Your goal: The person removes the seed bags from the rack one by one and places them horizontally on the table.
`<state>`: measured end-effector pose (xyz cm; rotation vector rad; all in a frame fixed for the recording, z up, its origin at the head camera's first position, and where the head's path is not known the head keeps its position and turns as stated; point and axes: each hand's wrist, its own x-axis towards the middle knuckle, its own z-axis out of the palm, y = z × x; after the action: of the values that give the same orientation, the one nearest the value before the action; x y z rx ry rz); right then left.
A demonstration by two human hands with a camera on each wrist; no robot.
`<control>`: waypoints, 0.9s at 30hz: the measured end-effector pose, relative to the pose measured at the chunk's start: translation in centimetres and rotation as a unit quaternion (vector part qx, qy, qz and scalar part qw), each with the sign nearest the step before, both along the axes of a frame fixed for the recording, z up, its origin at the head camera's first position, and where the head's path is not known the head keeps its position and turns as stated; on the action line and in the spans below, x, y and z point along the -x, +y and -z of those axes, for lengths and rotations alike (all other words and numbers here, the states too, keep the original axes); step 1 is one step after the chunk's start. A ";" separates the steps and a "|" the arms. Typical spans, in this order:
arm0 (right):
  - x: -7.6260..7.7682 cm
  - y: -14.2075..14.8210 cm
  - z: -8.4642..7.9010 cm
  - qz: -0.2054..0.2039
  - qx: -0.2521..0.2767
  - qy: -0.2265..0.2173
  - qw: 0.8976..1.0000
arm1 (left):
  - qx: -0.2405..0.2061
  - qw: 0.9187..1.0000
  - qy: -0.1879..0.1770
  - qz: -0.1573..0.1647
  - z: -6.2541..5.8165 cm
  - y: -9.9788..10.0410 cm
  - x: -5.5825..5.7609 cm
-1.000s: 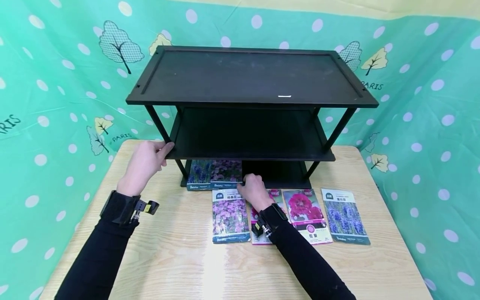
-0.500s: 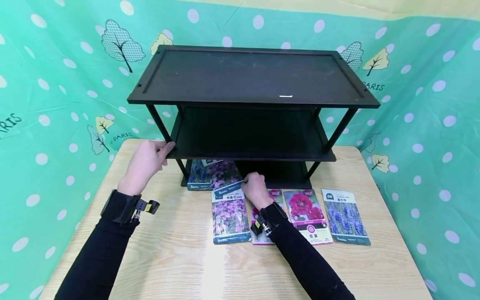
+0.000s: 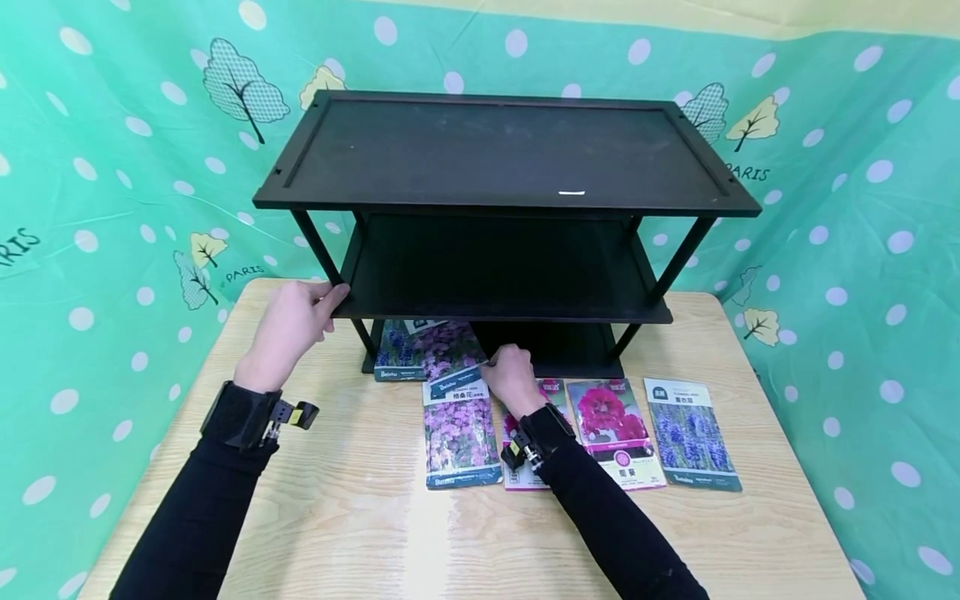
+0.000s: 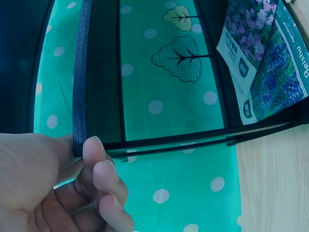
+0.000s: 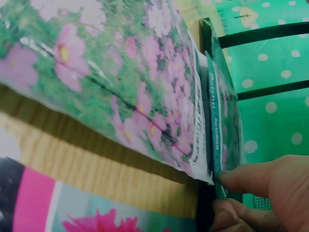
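My left hand [image 3: 288, 329] grips the front left corner of the middle board [image 3: 487, 275] of a black three-tier shelf. In the left wrist view its thumb is behind the board's edge, with curled fingers in front. On the bottom tier, my right hand [image 3: 513, 379] pinches the near right corner of a pink-flower seed packet [image 3: 450, 346]. That packet sits askew, its front edge overlapping a matching cosmos seed packet [image 3: 462, 433] on the table. A blue-flower seed packet [image 3: 397, 358] lies left of it on the tier, partly covered. The right wrist view shows the thumb against the pinched packet's blue edge [image 5: 216, 130].
Right of the cosmos packet, a magenta-flower packet [image 3: 551, 392] lies partly under my right wrist. Beside it are another magenta packet [image 3: 615, 425] and a lavender packet [image 3: 692, 433]. The shelf's top board [image 3: 495, 158] overhangs the work. A green dotted cloth [image 3: 840, 333] surrounds the table.
The pinched packet has turned askew and come forward over the cosmos packet, uncovering more of the bottom tier on the right. My left hand keeps its place on the shelf corner.
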<state>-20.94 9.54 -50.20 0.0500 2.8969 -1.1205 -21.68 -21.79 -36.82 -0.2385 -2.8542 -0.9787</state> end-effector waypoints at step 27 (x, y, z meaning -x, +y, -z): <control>-1.7 3.6 -3.0 0.027 0.105 -0.109 0.988 | 0.004 1.000 0.013 -0.004 0.3 0.0 0.0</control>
<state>-19.20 13.16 -47.24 0.2303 2.5875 -1.3319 -21.65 -21.81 -37.09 -0.2382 -2.8338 -0.9552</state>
